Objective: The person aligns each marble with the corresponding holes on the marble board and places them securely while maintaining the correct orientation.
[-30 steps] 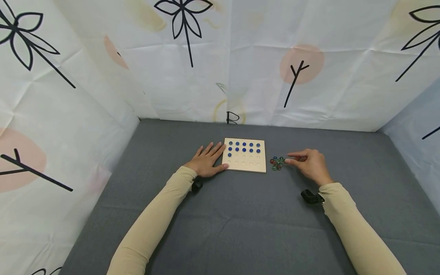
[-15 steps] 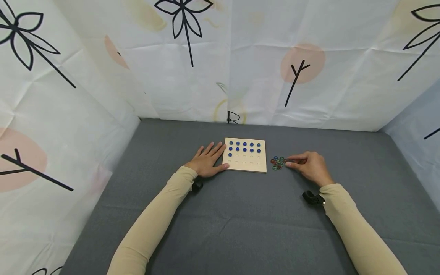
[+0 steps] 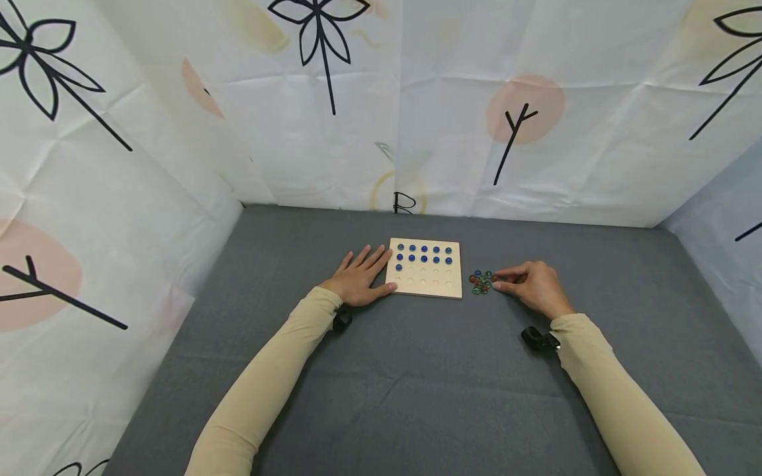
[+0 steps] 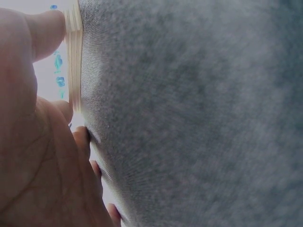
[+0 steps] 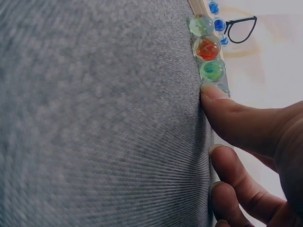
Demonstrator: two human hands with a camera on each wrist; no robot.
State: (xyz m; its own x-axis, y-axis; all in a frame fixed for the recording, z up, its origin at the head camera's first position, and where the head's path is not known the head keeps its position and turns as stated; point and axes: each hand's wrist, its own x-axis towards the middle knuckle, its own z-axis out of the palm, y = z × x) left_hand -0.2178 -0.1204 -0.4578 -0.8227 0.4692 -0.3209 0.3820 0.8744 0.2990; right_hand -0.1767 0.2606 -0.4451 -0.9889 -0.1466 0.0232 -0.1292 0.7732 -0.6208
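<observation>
A pale wooden board (image 3: 424, 288) with rows of shallow hollows lies on the grey cloth. Blue marbles (image 3: 424, 249) fill its two far rows, and one more sits at the left of the third. My left hand (image 3: 356, 280) lies flat with spread fingers at the board's left side, thumb at its near corner. Right of the board is a small cluster of green, red and blue glass marbles (image 3: 481, 282). My right hand (image 3: 532, 285) has thumb and index finger around the cluster's right edge; I cannot tell if they pinch a marble. A thumb (image 5: 232, 111) touches the marbles.
Grey cloth (image 3: 387, 396) covers the table. White fabric walls (image 3: 440, 132) with plant drawings stand behind it and at both sides. A dark wrist camera (image 3: 539, 340) shows at the right sleeve.
My right thumb and index finger have come slightly lower around the cluster's right edge. The left hand and the marbles on the board stay as they were.
</observation>
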